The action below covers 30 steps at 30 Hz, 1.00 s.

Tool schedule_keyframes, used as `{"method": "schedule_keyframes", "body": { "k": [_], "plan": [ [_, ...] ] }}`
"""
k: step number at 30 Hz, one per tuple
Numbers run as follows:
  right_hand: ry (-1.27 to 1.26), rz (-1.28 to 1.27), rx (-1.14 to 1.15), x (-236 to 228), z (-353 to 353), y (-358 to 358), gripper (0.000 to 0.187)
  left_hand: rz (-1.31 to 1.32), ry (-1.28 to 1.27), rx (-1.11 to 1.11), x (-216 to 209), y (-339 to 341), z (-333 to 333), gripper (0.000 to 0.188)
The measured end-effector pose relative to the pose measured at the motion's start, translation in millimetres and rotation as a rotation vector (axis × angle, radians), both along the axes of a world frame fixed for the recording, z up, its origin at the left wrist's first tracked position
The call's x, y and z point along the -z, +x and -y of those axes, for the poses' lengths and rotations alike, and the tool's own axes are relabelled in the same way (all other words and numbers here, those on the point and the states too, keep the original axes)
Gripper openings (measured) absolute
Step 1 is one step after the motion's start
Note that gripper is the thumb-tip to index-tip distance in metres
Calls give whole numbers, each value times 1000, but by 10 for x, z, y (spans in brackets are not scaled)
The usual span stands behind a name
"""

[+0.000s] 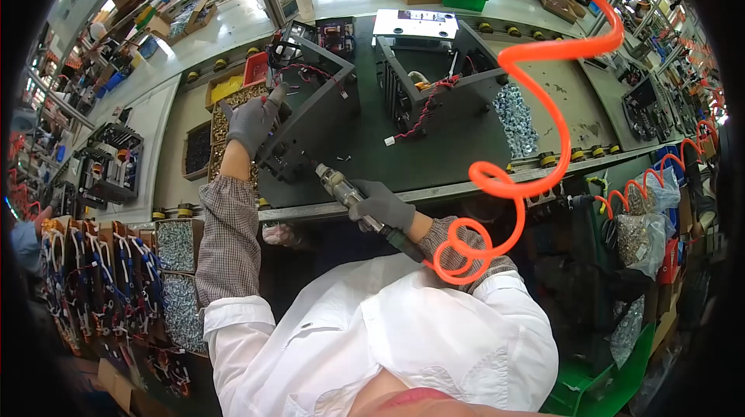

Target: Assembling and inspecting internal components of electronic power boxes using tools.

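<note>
My right hand (384, 207), in a grey glove, is wrapped round a pneumatic screwdriver (338, 187). An orange coiled hose (535, 184) runs from the tool's rear end. The screwdriver's tip points up and left, close to the lower corner of a black metal housing (322, 118). On the left edge of that housing my left hand (254, 123), also gloved, is closed with bent fingers; its fingertips are partly hidden. Thin red wires with a white plug lie across the housing. Loose screws (344, 158) rest on the dark green mat beside the tip.
A second black housing (442, 83) with red wires stands to the right, by a pile of silvery fasteners (515, 122). Trays of brass-coloured screws (220, 133) and black screws (198, 149) sit left. Wire harnesses (101, 277) hang lower left. The hose loops cross the right side.
</note>
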State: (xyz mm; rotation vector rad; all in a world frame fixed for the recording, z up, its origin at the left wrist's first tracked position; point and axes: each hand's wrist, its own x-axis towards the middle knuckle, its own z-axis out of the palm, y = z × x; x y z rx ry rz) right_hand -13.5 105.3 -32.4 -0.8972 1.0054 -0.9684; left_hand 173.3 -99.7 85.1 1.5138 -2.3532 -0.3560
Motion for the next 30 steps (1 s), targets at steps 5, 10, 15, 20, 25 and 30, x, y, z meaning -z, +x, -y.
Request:
{"method": "schedule_keyframes", "body": {
  "k": [5,10,15,20,25,30],
  "plan": [
    [8,84,-32,-72,-152,-114,55,-462,-992,-2,101,-2,-434,16],
    [47,132,45,-184,-405,-466,52,1,-576,309,670,-109,-1243,15],
    [52,120,74,-309,-593,-623,56,492,-497,248,1207,-559,-1060,16],
    [78,122,81,-399,-731,-634,56,589,-94,187,1289,-721,-931,25],
    [114,80,43,-433,-727,-647,56,728,-143,302,1130,-781,-943,22],
    [78,84,45,-446,-712,-636,57,796,12,359,1067,-854,-848,19]
  ]
}}
